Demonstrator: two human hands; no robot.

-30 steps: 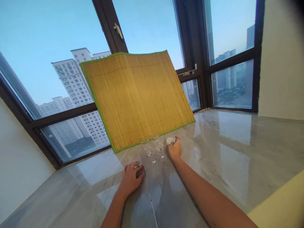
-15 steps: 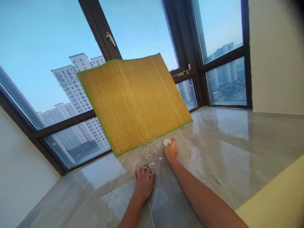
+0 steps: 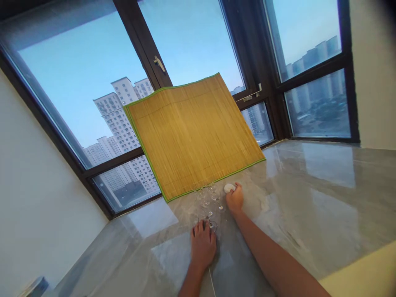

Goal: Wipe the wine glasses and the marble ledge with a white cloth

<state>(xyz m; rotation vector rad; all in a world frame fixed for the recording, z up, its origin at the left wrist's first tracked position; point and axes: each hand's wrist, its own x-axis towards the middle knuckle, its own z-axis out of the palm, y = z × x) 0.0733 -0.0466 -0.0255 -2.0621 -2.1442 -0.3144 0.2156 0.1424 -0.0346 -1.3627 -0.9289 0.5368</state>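
Bamboo mat point(image 3: 193, 136) blocks ahead; small glasses point(image 3: 210, 196) crowd between hands; right counter point(image 3: 324, 206) open.

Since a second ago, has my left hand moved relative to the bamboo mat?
Yes. The left hand slid rightward along the sill, from under the bamboo mat's left corner toward the glasses.

Left hand point(image 3: 202, 246) and right hand point(image 3: 235, 199): both bare, forearms uncovered to the frame edge; no sleeves, gloves, rings, watch or bands visible.
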